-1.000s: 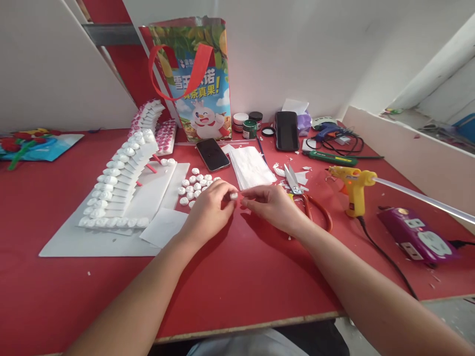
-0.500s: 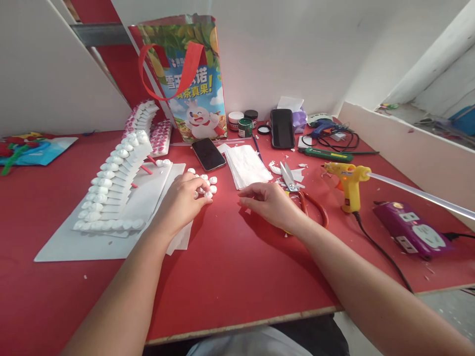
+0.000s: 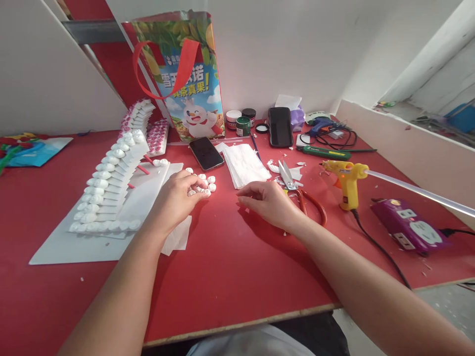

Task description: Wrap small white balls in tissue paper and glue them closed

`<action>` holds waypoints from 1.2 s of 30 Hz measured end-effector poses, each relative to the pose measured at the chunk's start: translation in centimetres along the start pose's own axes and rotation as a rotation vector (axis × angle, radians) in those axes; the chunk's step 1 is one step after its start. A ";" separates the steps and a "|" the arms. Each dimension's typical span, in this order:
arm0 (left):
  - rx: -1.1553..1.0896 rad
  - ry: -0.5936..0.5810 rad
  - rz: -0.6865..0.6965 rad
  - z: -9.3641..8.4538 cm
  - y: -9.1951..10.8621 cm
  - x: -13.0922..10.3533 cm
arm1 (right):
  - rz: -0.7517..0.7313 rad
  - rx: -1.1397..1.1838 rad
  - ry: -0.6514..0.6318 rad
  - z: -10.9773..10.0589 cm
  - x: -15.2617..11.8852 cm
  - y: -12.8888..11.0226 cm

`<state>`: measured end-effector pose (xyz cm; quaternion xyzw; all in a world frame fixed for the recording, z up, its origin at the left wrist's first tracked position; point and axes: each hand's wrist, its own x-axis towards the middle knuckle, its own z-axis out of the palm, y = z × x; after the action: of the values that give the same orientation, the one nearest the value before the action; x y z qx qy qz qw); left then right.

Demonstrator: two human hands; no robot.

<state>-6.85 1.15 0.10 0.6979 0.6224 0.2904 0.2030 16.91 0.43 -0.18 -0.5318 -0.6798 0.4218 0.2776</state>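
Over a small cluster of white rolled rosettes (image 3: 211, 187) lies my left hand (image 3: 172, 198), its thumb and fingers apart and its fingertips among the pieces. Some rosettes show in the gap between thumb and forefinger; whether a fingertip presses on one I cannot tell. My right hand (image 3: 272, 201) rests on the red table with loosely curled fingers, a small gap between thumb and forefinger, and nothing visible in it. Just beyond it is a stack of white paper sheets (image 3: 247, 165). Scissors with red handles (image 3: 288, 178) lie partly behind this hand.
To the left, a curved row of white rosettes (image 3: 103, 174) on paper strips rests on a white board (image 3: 55, 242). A phone (image 3: 206, 153) and a printed bag (image 3: 185, 74) are behind. A yellow glue gun (image 3: 349, 185) and a purple power box (image 3: 410, 225) are at right.
The whole view has shifted slightly. My left hand has moved a little among the rosettes, with its thumb now closer to the forefinger; my right hand has stayed nearly still.
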 end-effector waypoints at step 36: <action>-0.245 0.123 0.201 4.0 2.5 -1.5 | -0.142 -0.002 0.440 -3.4 2.3 1.0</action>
<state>-2.41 -0.37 -1.45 0.7075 0.5206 0.4253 0.2180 19.55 3.69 0.48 -0.5623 -0.6391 0.2744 0.4473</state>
